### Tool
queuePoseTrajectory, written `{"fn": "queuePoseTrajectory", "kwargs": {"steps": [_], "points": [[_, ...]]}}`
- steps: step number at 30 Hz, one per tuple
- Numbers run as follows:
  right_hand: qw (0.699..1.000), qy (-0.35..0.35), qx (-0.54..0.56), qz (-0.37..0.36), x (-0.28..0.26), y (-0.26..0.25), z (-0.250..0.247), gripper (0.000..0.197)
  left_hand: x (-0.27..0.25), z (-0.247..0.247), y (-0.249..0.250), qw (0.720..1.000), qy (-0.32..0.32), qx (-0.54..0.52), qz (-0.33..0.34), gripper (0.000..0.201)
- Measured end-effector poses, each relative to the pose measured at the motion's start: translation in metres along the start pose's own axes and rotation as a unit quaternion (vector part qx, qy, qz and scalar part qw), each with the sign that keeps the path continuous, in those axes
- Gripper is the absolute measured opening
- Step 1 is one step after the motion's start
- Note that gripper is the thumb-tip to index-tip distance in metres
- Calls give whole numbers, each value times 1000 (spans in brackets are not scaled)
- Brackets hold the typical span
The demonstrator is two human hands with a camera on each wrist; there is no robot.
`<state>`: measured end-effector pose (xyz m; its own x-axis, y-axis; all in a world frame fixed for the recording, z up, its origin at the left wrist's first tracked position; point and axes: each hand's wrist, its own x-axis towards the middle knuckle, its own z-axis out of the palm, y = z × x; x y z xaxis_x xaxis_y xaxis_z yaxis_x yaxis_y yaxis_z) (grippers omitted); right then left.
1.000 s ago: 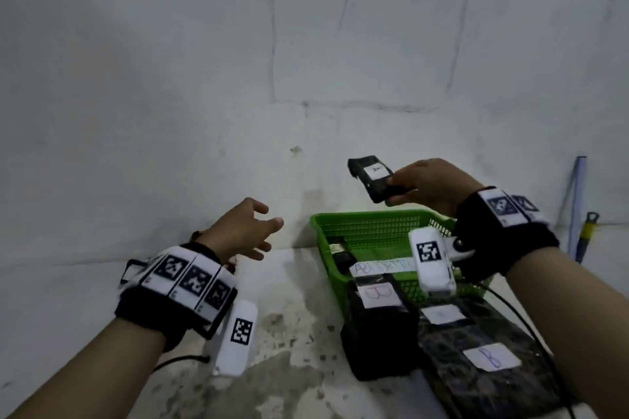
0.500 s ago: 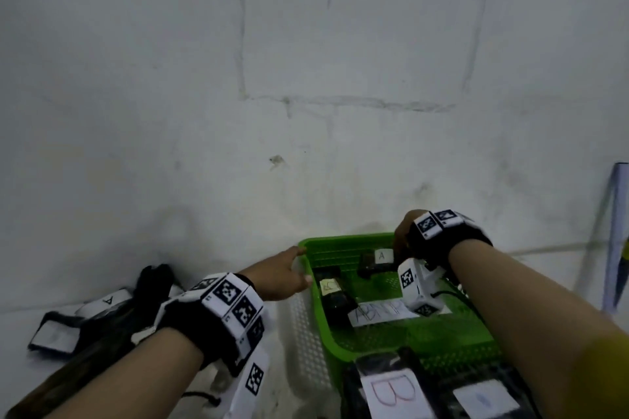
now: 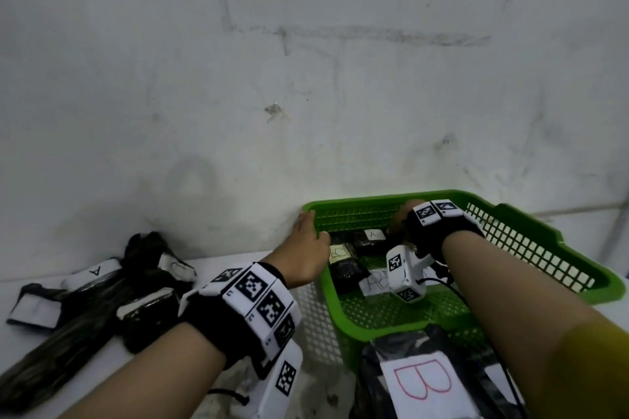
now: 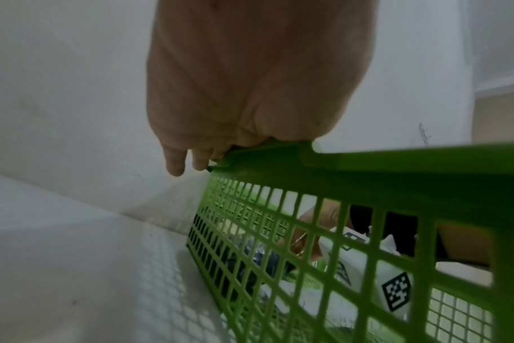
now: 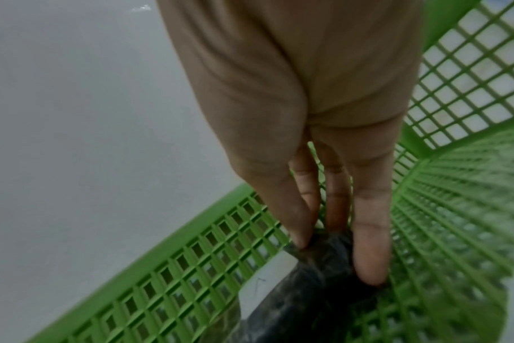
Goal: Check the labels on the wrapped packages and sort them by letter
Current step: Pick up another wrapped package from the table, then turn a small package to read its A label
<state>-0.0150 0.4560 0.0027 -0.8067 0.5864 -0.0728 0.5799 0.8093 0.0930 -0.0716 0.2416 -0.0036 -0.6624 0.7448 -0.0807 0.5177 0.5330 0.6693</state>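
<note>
A green mesh basket (image 3: 357,202) stands against the wall. My right hand (image 3: 400,219) is down inside its far end. There, thumb and fingers (image 5: 367,255) pinch the end of a black wrapped package with a white A label (image 3: 369,238), which lies on the basket floor (image 5: 308,301). My left hand (image 3: 308,231) grips the basket's left rim (image 4: 396,167) near the far corner, thumb inside and fingers (image 4: 176,162) over the outside. A second black package marked C (image 3: 340,253) and a paper sheet with letters (image 3: 377,281) also lie in the basket.
A black package with a large red B label (image 3: 422,381) sits in front of the basket. At the left lies a pile of black packages, one labelled A (image 3: 93,270). White mesh (image 3: 316,316) shows beside the green basket. The wall runs close behind.
My right hand has brought the A package down from above the basket into its far end. The left hand has moved right from open air onto the basket's rim.
</note>
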Motion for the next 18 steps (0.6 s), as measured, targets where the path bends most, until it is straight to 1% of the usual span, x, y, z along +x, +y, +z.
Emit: {"fn": "queuePoseTrajectory", "kwargs": {"steps": [2,4,6,8,9,11,12,13,14,15,17,18], "points": [[1000,0,-4,-6,-2,0,0,28,-1,2,0,1000,14,-3,2,51],[1000,-1,1,-3,-5,-1,-2,29,-2,3,-2,1000,18,-8,5,54],[1000,16,15,-14,-10,0,-5,36,-1,3,-3,1000,21,-20,6,57],[1000,23,19,-11,-17,2,-9,37,1,4,-4,1000,24,-16,7,57],[999,36,36,-12,-19,4,-12,36,0,3,-4,1000,25,-10,5,57],[997,42,69,-10,-22,6,-19,33,1,3,-6,999,33,-2,-5,58],[990,45,136,2,-25,4,-26,33,0,3,-7,999,38,6,-16,58],[966,46,254,26,-25,2,-35,34,-2,1,-9,999,44,15,-28,59],[923,41,379,54,-28,-1,-46,38,-6,-1,-10,997,58,30,-37,60],[877,49,472,75,-28,-3,-55,42,-10,-5,-12,995,81,45,-47,57],[809,66,578,82,-37,-11,-76,43,-23,-19,-18,983,153,57,-87,48],[782,72,614,74,-46,-17,-85,38,-30,-28,-23,976,177,58,-117,43]]}}
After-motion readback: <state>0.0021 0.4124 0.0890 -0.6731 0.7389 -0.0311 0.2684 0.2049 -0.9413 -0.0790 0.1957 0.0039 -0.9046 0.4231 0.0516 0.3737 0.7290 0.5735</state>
